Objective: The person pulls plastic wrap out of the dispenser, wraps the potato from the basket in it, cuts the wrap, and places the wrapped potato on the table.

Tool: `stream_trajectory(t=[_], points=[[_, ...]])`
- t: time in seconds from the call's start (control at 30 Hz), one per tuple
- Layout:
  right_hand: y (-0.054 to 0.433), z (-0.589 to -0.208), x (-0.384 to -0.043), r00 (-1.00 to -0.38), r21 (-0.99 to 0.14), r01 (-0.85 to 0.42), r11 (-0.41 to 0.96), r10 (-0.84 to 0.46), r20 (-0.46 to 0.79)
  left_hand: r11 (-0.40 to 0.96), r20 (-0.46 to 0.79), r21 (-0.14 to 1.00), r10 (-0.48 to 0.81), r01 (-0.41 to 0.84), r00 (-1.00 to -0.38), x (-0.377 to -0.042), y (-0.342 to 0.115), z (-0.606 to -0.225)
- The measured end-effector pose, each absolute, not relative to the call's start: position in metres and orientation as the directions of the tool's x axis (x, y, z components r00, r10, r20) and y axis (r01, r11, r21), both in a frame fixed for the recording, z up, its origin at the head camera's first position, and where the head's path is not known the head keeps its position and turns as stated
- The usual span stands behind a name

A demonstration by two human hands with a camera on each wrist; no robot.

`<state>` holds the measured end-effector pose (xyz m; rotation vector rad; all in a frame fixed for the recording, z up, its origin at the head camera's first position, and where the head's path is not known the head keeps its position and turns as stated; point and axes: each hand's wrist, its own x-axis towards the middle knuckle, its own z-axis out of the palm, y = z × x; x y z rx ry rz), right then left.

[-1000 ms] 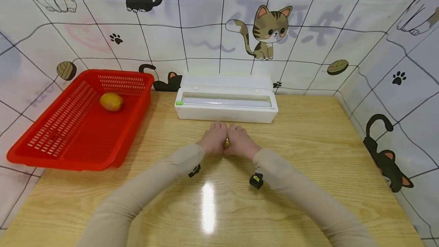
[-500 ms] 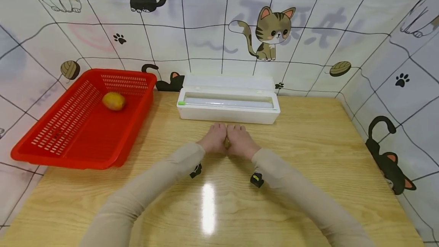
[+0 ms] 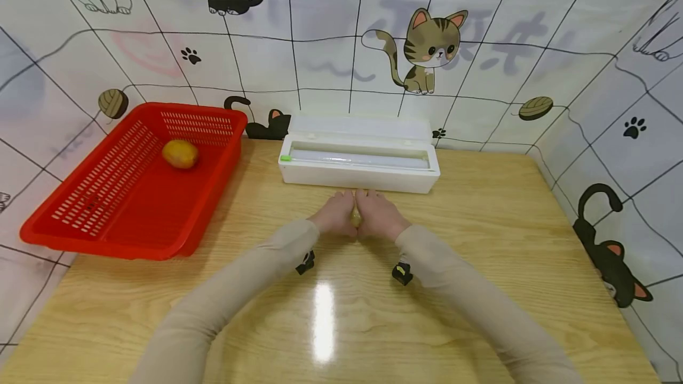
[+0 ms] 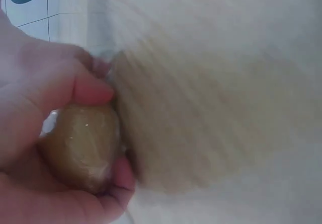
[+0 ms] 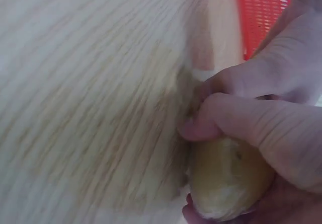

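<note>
A yellow-brown mango has shiny, wrinkled clear film around it. My left hand and right hand meet over it near the middle of the table, so only a sliver shows between them in the head view. In the left wrist view, thumb and fingers curl around the fruit from both sides. The right wrist view has the right thumb pressed on top of the mango, with fingertips beneath it. Much of the film and the far side of the fruit are hidden by the hands.
Just behind the hands stands a white cling film box, lid up, with a roll inside. To the left, a red plastic basket holds another yellow mango. A cat-printed sheet covers the walls around the wooden table.
The head view has shifted slightly, so the whole scene sits a little farther right. Both hands keep hold of the wrapped mango in nearly the same spot, with their grip slightly altered.
</note>
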<state>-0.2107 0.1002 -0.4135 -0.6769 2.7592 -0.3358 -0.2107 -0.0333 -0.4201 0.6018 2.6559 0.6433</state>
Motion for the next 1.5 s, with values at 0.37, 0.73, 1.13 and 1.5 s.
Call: stream_trajectory(t=[0.37,0.73,1.13,1.5], points=[[0.098,-0.416,-0.203,-0.907,-0.272,-0.342,0.900,-0.392,-0.154,0.860,-0.088,0.406,0.372,0.308,-0.924,-0.190,-0.031,-0.427],[0.103,-0.415,-0.194,-0.930,-0.243,-0.328,0.913,-0.357,-0.086,0.826,-0.060,0.466,0.386,0.316,-0.920,-0.187,-0.023,-0.427],[0.129,-0.402,-0.194,-0.887,-0.251,-0.414,0.875,-0.449,-0.105,0.705,-0.036,0.611,0.480,0.361,-0.876,-0.204,-0.023,-0.428],[0.227,-0.396,-0.193,-0.972,-0.405,-0.149,0.902,-0.209,-0.107,0.689,-0.074,0.586,0.571,0.428,-0.818,-0.216,-0.056,-0.422]])
